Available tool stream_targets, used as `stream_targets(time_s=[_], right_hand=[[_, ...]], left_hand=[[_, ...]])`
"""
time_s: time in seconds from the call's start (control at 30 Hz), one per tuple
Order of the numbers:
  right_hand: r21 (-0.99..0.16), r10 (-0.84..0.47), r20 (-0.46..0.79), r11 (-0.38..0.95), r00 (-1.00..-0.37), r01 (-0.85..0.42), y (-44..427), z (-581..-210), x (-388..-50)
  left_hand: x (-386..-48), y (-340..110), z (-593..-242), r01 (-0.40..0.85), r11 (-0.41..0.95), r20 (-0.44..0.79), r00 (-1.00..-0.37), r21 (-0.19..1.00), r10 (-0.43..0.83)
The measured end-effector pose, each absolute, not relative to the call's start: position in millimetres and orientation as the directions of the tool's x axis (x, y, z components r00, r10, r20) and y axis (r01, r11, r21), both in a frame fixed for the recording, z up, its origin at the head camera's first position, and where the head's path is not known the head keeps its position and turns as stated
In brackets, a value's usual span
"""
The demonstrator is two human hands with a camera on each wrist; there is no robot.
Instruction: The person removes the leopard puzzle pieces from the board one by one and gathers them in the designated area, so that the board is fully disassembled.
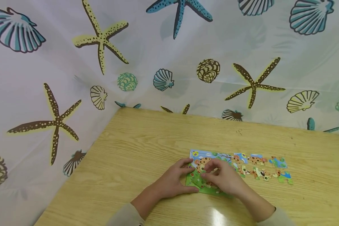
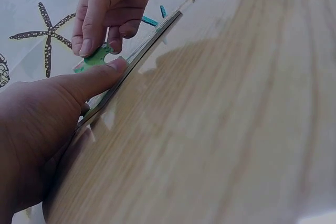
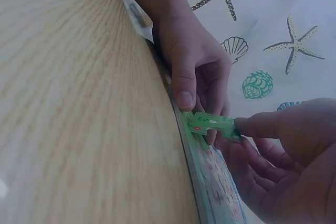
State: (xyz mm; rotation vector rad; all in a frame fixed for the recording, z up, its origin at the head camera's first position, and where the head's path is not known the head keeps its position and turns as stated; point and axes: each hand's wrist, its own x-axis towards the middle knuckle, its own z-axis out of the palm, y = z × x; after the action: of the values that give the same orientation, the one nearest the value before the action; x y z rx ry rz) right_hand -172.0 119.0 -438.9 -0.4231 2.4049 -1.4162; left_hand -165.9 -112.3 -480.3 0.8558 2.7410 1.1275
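Note:
On the table lies a jigsaw puzzle board [image 1: 206,153] with a spotted cartoon animal, blue sky and green grass. My left hand [image 1: 176,179] rests at its left edge, fingers spread along the side and thumb at the lower left corner. My right hand [image 1: 226,177] is over the board and pinches a green puzzle piece [image 3: 215,124] with small flowers between thumb and fingers. In the right wrist view the piece is tilted just above the board, near the left thumb. The right hand hides part of the picture.
To the right of the board, loose puzzle pieces [image 1: 261,173] lie in two rows on the wooden table [image 1: 147,135]. A white curtain [image 1: 186,50] printed with starfish and shells hangs along the table's back and left edges.

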Motion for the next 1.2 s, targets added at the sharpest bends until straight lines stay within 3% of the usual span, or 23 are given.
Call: stream_targets(time_s=[0.73, 1.2], right_hand=[[-0.964, -0.506, -0.192, 0.258, -0.841, 0.065, 166, -447, -166], [-0.972, -0.474, -0.181, 0.22, -0.862, 0.082, 190, -450, -148]], left_hand=[[-169, -112, -484, 0.457, 0.586, 0.136, -0.85, 0.669, 0.509], [-167, -112, -483, 0.43, 0.571, 0.123, -0.859, 0.7, 0.496]])
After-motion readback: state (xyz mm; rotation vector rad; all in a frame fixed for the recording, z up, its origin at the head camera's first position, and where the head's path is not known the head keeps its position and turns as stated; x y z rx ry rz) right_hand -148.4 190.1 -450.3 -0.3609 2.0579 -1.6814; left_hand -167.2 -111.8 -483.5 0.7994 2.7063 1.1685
